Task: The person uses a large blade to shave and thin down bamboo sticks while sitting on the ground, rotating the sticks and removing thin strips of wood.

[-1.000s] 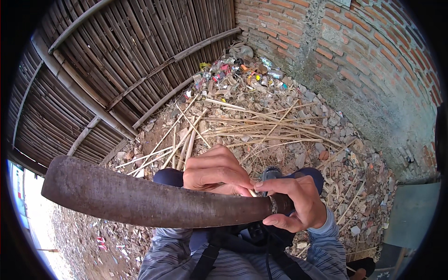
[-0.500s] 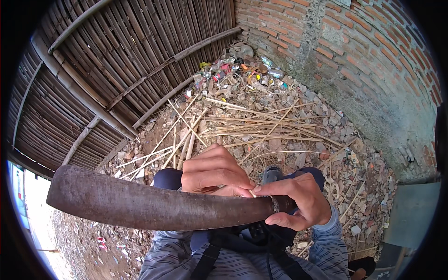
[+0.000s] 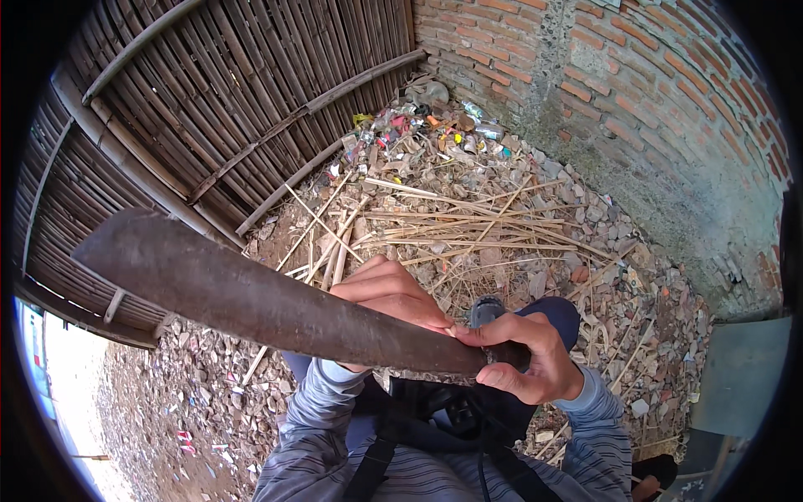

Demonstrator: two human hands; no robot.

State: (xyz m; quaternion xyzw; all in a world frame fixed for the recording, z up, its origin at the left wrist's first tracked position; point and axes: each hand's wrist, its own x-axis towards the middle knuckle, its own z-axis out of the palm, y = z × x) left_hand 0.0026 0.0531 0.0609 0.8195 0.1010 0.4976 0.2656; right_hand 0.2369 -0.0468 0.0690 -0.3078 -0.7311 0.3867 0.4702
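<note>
A broad, dark machete slants across in front of me, its wide end up at the left. My right hand is closed round its handle end at the right, with the thumb and a finger showing on either side. Behind the blade, my left hand is closed in a pinch, fingertips close to the right hand's. A small pale tip of a thin strip shows between the two hands. The machete hides the rest of the strip and the lower part of my left hand.
Long split bamboo strips lie on rubble ahead. Litter is heaped in the far corner between a bamboo wall and a brick wall. A grey panel stands at the right.
The machete's wide end has swung up and away from me, so the blade slants more steeply. Both hands stay close together near the handle.
</note>
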